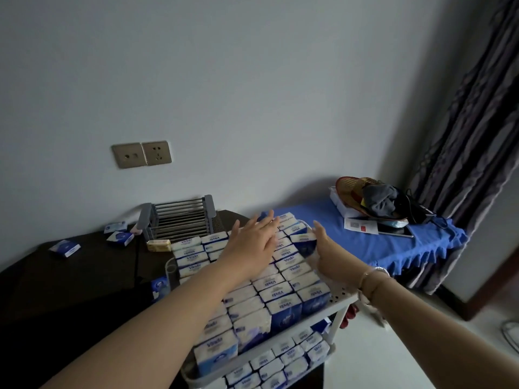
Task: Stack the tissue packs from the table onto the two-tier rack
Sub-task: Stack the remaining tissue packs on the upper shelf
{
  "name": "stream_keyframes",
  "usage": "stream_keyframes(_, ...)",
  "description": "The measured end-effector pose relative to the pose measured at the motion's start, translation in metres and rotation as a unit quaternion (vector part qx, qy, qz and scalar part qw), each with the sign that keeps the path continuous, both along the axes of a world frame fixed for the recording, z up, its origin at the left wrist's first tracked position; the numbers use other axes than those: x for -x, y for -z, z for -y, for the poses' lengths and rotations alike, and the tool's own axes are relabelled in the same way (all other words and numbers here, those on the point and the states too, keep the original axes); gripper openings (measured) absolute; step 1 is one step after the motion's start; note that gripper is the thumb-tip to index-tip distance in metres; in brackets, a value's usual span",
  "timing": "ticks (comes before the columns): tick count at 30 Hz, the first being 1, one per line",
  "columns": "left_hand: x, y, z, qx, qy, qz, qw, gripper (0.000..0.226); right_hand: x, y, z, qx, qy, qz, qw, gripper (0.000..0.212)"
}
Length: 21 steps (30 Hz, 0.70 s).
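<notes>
Tissue packs (pixel 276 293), white with blue printing, fill the top tier of a white two-tier rack (pixel 341 300) in tight rows, and more packs line its lower tier (pixel 283 357). Both bare arms reach forward over the top tier. The left hand (pixel 254 240) is spread flat, fingers extended, palm down over the packs near the rack's far edge; whether it touches them cannot be told. The right hand (pixel 325 248), with bracelets (pixel 372 277) on its wrist, is open with the palm turned inward, beside the packs at the rack's far right corner. Neither hand pinches anything. To the left, a dark table (pixel 70 279) carries three loose tissue packs (pixel 65 247) near its far edge, a grey wire rack (pixel 179 219) against the wall, and a yellowish pack (pixel 159 245) just beside the rack. Beyond the rack, a blue cloth-covered surface (pixel 393 245) holds a straw hat (pixel 355 189) and papers (pixel 361 226) at its far end.
</notes>
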State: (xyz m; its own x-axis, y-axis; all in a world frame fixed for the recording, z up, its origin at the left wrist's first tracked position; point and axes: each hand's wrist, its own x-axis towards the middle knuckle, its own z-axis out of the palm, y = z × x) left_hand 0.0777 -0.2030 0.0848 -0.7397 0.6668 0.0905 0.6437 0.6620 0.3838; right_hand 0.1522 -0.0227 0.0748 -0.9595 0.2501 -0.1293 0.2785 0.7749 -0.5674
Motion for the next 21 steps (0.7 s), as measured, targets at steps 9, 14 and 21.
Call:
stream_keyframes(9,-0.003,-0.016,0.14,-0.128,-0.026,0.007,0.991,0.046,0.005,-0.064,0.097,-0.149,0.016,-0.222,0.964,0.047)
stream_keyframes(14,-0.005,-0.003,0.272,-0.17,-0.084,0.0,0.982,0.044,0.023,-0.074,0.243,-0.157,-0.133,-0.232,0.951,0.036)
stream_keyframes(21,-0.007,0.027,0.42,-0.114,-0.206,0.05,0.971,0.045,0.062,-0.04,0.392,-0.145,-0.22,-0.134,0.955,0.023)
